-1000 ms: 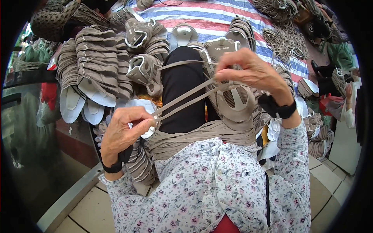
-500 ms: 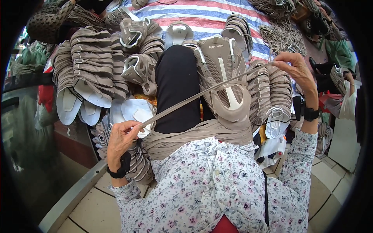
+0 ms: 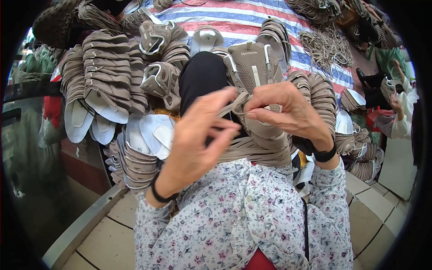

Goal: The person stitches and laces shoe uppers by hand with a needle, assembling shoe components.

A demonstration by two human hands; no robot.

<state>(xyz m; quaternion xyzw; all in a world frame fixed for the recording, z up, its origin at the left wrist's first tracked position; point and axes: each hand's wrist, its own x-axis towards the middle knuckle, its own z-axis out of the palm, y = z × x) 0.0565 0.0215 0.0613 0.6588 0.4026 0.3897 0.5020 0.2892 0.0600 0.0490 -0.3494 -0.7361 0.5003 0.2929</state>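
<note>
Over my lap, a flat taupe shoelace [image 3: 237, 104] is bent into a loop between my two hands. My right hand [image 3: 290, 112] pinches it between thumb and fingertips. My left hand [image 3: 195, 137], slightly blurred, has its upper fingers closed at the other side of the loop, its lower fingers loosely apart. Just behind and below the hands lies a taupe shoe upper [image 3: 247, 60] with mesh and a pale centre strip, partly covered by my right hand. A bundle of similar laces [image 3: 258, 153] lies across my lap.
Stacked shoe uppers [image 3: 105, 72] stand at left, with white insole-like pieces [image 3: 155, 132] nearby. More stacked uppers [image 3: 321, 99] are at right. A striped sheet [image 3: 225, 15] lies ahead, bearing a tangled lace heap [image 3: 326, 47]. Another person's hand [image 3: 396, 103] shows at far right.
My hands have come together from wide apart. The shoelace, stretched straight between them before, is now looped in front of the shoe upper.
</note>
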